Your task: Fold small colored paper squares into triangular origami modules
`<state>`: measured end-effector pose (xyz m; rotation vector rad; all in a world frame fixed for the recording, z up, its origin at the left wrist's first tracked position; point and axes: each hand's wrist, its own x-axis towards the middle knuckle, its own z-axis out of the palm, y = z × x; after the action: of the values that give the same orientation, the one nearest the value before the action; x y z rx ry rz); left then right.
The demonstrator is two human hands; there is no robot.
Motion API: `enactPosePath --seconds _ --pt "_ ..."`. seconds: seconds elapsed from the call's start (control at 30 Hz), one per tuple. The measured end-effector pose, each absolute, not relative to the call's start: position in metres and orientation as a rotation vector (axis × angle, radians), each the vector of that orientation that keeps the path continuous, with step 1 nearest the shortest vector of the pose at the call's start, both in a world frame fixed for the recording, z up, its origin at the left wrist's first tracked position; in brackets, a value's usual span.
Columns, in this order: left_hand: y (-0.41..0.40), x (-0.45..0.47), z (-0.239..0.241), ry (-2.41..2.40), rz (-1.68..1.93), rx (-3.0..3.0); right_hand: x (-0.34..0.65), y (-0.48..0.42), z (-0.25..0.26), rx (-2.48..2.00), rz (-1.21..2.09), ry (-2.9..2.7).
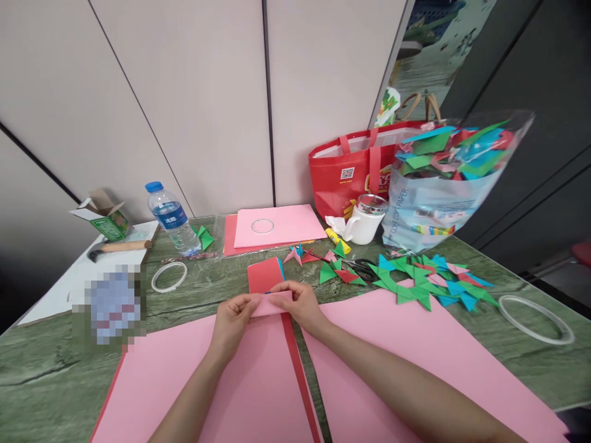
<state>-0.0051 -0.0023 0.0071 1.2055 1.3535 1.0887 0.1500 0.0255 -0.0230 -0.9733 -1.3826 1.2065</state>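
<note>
Pink on pink: the small folded pink paper piece (272, 304) is pinched at its ends by the left hand (233, 320) and right hand (302, 306), just in front of the small red square paper stack (262, 275). Green and blue folded paper triangles (415, 286) lie right of that stack.

You had soft, even indoor light, bright enough that the folded pink paper (272, 306) pinched in your fingers (290, 290) was crisp. Your left hand (233, 323) and right hand (305, 306) threw only faint shadows beneath them. Far right of your fingers, the clear plastic bag (438, 197) caught white glare, as did the mug lid (372, 203). Left of your fingers a square patch (113, 304) was pixelated. Beyond your fingers the wall seams (268, 104) splayed outward with wide-angle distortion, and the edges at far left and right fell dark.
</note>
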Motion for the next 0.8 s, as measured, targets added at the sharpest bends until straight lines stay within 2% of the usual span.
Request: enactPosePath --seconds 0.8 --pt "-0.0001 -0.0077 0.0056 1.433 1.152 1.338 0.1489 0.025 -0.0213 -0.975 1.207 -1.382"
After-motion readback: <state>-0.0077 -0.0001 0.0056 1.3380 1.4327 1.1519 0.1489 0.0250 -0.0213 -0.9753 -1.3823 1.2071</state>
